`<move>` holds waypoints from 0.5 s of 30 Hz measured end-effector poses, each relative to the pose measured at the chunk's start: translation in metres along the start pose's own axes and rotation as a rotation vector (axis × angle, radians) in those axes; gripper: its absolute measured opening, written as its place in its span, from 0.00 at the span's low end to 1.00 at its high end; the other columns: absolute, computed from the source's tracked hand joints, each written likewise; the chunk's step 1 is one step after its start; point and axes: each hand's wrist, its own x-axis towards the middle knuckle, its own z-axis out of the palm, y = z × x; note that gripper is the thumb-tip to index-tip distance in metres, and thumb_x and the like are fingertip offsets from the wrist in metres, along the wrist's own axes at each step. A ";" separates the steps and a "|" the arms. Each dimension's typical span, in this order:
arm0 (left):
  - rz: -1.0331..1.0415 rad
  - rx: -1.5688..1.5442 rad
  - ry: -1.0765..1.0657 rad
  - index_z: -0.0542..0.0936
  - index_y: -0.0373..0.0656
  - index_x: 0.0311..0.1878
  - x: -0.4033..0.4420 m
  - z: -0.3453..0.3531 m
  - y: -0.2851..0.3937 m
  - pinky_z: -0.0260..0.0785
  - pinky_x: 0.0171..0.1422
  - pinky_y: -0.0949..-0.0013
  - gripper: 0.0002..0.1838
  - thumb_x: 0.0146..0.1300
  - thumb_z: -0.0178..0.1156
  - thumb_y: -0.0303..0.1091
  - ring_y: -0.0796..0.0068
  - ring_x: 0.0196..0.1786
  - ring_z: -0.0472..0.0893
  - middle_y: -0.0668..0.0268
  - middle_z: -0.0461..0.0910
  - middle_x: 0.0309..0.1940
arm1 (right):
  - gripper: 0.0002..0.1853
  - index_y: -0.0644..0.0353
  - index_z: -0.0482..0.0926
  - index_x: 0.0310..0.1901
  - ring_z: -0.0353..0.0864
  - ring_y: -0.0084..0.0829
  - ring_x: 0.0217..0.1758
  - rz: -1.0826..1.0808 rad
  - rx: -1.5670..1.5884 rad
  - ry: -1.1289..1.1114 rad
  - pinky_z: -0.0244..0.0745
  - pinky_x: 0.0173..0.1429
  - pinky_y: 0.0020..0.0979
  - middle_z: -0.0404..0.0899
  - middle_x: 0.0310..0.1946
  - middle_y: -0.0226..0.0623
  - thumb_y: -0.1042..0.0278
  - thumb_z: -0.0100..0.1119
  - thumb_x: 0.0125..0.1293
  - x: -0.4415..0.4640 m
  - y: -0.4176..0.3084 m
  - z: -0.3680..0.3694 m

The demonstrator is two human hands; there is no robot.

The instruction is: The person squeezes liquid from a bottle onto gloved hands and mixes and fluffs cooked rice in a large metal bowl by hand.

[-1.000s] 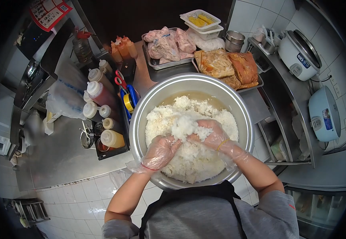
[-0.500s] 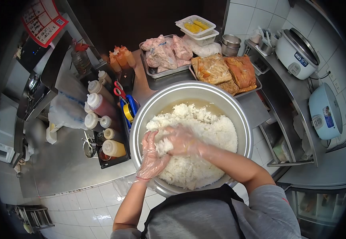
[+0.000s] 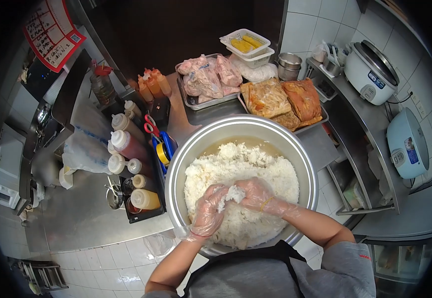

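A wide metal pot (image 3: 175, 164) in front of me holds a mound of white cooked rice (image 3: 256, 223), with cloudy liquid along its far side. Over the rice, my left hand (image 3: 210, 208) and my right hand (image 3: 256, 194), both in clear plastic gloves, come together. A clump of rice (image 3: 232, 195) is pinched between them. The left fingers curl round its left side, and the right fingers close on its right side. A yellow band circles the right glove at the wrist.
Squeeze bottles (image 3: 121, 140) fill a black tray to the left, near red-handled scissors (image 3: 151, 126) and yellow tape (image 3: 162, 153). Behind the pot lie a tray of bagged raw meat (image 3: 203, 77) and a tray of browned slabs (image 3: 265, 97). Rice cookers (image 3: 372, 69) stand at right.
My hands have drawn together over the middle of the rice. The left moved right and down, the right moved right and down, and the clump now sits between both. The view tilted slightly.
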 end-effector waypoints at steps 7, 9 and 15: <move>-0.137 0.202 -0.023 0.80 0.49 0.38 -0.003 -0.012 -0.006 0.74 0.44 0.58 0.12 0.50 0.68 0.26 0.56 0.39 0.80 0.62 0.80 0.30 | 0.34 0.58 0.77 0.57 0.74 0.37 0.61 0.104 -0.150 -0.042 0.66 0.64 0.33 0.76 0.58 0.46 0.40 0.63 0.57 0.094 0.091 -0.053; -0.104 0.225 -0.029 0.79 0.46 0.34 -0.001 -0.011 -0.007 0.72 0.42 0.62 0.12 0.47 0.69 0.23 0.59 0.38 0.80 0.61 0.79 0.31 | 0.37 0.56 0.75 0.61 0.71 0.35 0.65 0.268 -0.043 -0.107 0.62 0.68 0.31 0.73 0.61 0.43 0.33 0.57 0.60 0.121 0.091 -0.061; -0.112 0.280 -0.025 0.78 0.48 0.33 0.007 -0.011 -0.004 0.72 0.43 0.61 0.11 0.47 0.70 0.26 0.58 0.37 0.79 0.63 0.78 0.30 | 0.39 0.52 0.64 0.70 0.66 0.36 0.69 0.082 0.017 -0.373 0.59 0.71 0.33 0.67 0.67 0.40 0.37 0.56 0.62 0.198 0.128 0.006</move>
